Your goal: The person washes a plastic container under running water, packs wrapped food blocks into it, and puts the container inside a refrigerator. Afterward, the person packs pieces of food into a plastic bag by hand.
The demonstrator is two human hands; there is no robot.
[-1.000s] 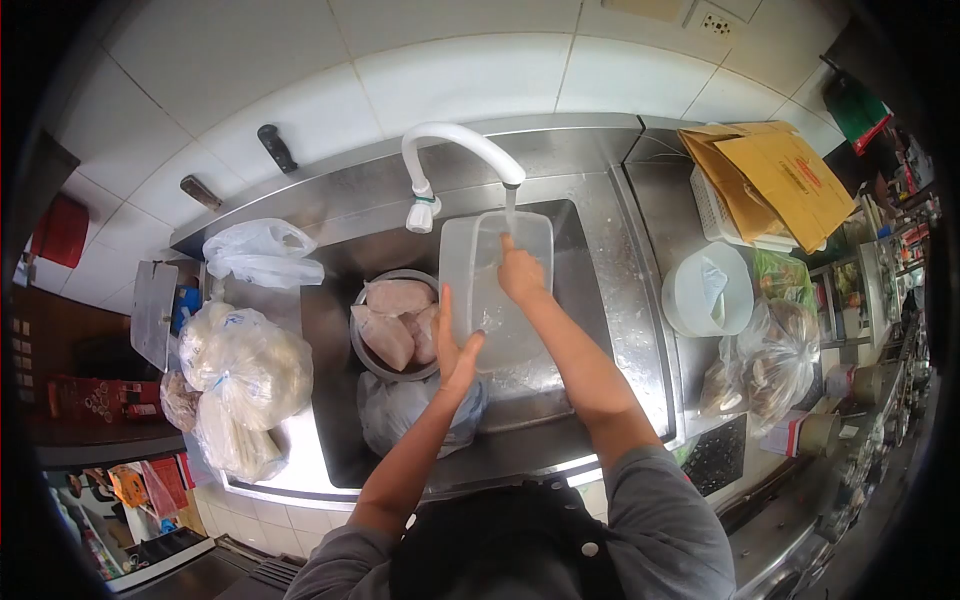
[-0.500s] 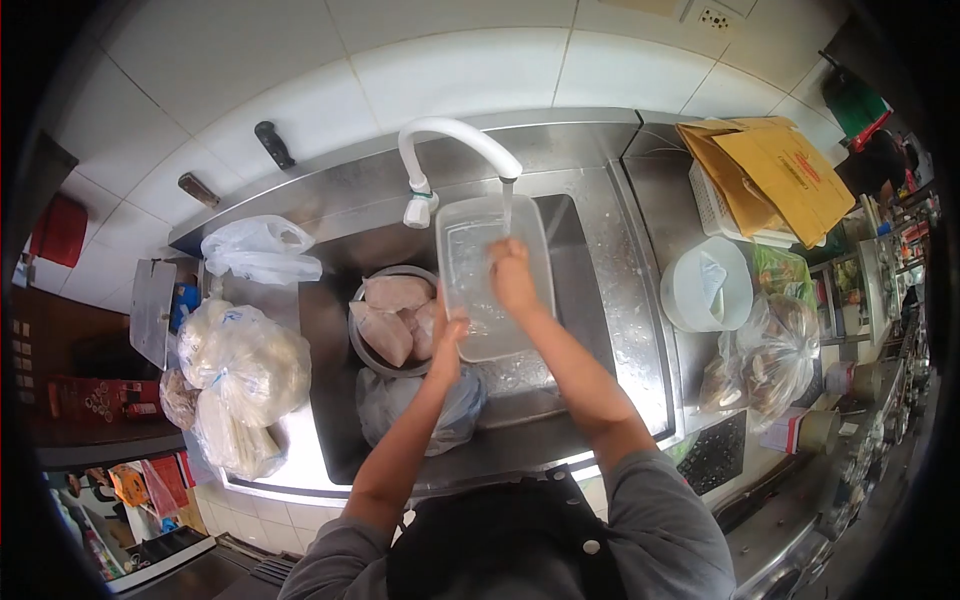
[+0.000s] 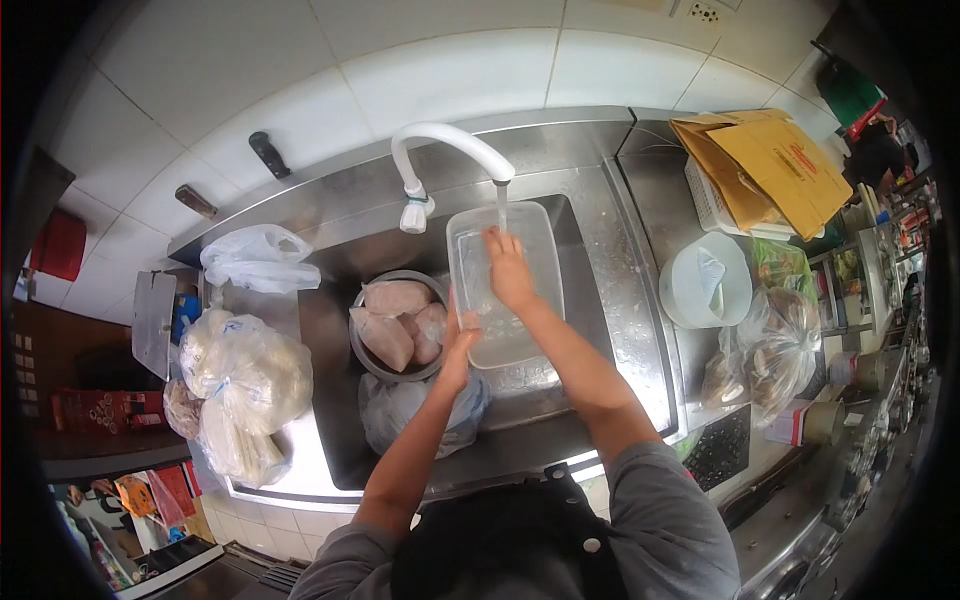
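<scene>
Under the running white faucet, a clear rectangular plastic container is held over the sink. My left hand grips its near left side, thumb over the rim. Inside the container, my right hand lies with fingers stretched out against the wet plastic, by the falling water. Left of the container, a metal bowl holds several pale pink pieces of raw meat. A bluish plastic bag sits below the bowl in the sink; its contents are unclear.
Filled plastic bags and a white bag crowd the left counter. To the right stand a whitish tub, a tied clear bag and a brown paper bag over a white basket. Two knife handles show at the wall.
The container has shifted slightly right in view. My right hand has gone from curled to flatter, with fingers extended. My left hand keeps its grip on the side.
</scene>
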